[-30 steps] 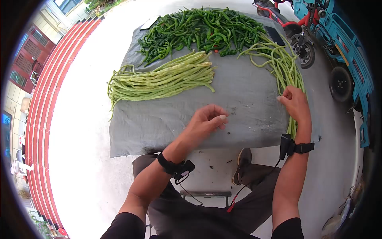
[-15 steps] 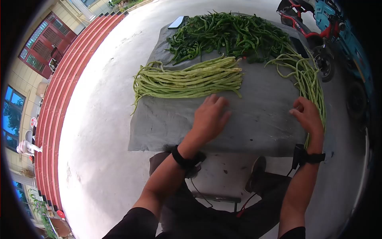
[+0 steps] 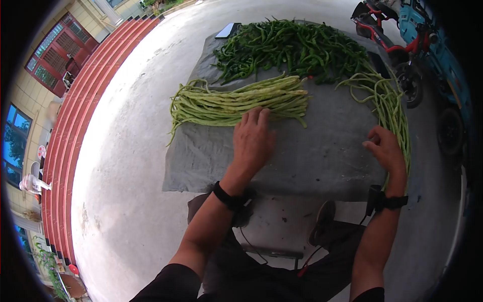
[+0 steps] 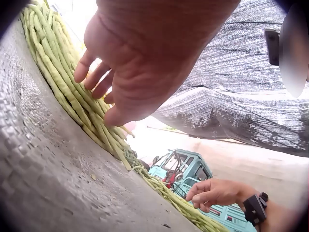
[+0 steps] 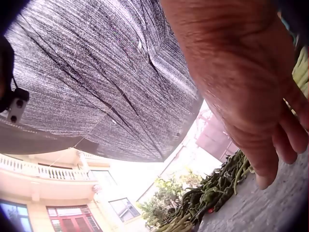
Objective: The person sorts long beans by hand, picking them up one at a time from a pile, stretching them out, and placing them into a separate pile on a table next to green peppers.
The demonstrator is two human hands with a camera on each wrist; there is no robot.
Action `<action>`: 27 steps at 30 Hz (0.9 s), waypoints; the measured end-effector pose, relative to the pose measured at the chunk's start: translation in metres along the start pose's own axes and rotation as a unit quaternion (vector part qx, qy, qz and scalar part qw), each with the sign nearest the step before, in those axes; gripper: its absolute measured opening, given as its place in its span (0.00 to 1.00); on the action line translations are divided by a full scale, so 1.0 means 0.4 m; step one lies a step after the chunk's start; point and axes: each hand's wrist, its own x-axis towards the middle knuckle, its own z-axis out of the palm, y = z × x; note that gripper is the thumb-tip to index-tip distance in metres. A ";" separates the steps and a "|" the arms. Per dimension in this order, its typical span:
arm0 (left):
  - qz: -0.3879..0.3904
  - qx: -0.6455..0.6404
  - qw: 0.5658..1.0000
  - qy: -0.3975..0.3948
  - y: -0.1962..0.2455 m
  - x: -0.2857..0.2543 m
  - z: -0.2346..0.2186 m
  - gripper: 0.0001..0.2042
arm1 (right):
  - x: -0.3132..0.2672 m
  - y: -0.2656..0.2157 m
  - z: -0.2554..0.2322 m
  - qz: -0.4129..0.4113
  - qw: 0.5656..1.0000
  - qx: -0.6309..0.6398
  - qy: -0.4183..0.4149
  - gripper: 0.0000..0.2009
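A thick bundle of long pale green beans (image 3: pixel 236 103) lies across the grey cloth (image 3: pixel 211 161). My left hand (image 3: pixel 253 143) is at the bundle's near edge, palm down, with its fingertips over the beans. From the left wrist view, the left hand (image 4: pixel 140 67) has loosely bent fingers beside the beans (image 4: pixel 63 77), gripping none. Along the cloth's right edge runs a looser row of long beans (image 3: pixel 390 108). Beside that row my right hand (image 3: pixel 387 151) hovers, fingers loosely curled around nothing. The right hand (image 5: pixel 246 92) also holds nothing in the right wrist view.
Behind the bundle is a wide pile of green peppers (image 3: pixel 297 48). A phone-like flat object (image 3: pixel 228 30) lies at the far left corner, and a dark one (image 3: pixel 378 64) at the right. A blue and red vehicle (image 3: pixel 420 35) stands beyond; red steps (image 3: pixel 95 100) are at left.
The head view has shifted, moving the scene rightward. My left hand has gone from above the bare cloth to the bundle's near edge. The right hand has stayed near the right-hand beans.
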 end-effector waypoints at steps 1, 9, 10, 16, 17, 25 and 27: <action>-0.003 0.005 1.000 -0.004 0.000 0.002 -0.002 0.27 | 0.000 0.000 -0.001 -0.001 1.000 0.003 -0.001 0.16; -0.013 0.080 0.997 0.002 -0.049 0.018 0.023 0.27 | -0.006 -0.013 -0.005 -0.007 1.000 0.003 0.002 0.16; -0.011 0.093 0.996 0.003 -0.052 0.020 0.026 0.26 | -0.008 -0.015 -0.005 -0.007 1.000 0.001 0.004 0.16; -0.010 0.132 0.991 0.005 -0.064 0.038 0.041 0.15 | -0.009 -0.022 -0.004 -0.007 1.000 0.011 0.015 0.14; -0.007 0.133 0.991 0.013 -0.068 0.039 0.045 0.11 | -0.009 -0.022 -0.005 -0.007 1.000 0.013 0.015 0.14; -0.012 0.131 0.991 -0.006 -0.072 0.038 0.034 0.17 | -0.003 -0.018 -0.004 -0.005 1.000 0.006 0.006 0.15; -0.011 0.133 0.991 -0.011 -0.074 0.035 0.035 0.18 | -0.003 -0.016 -0.002 -0.010 1.000 0.006 0.006 0.15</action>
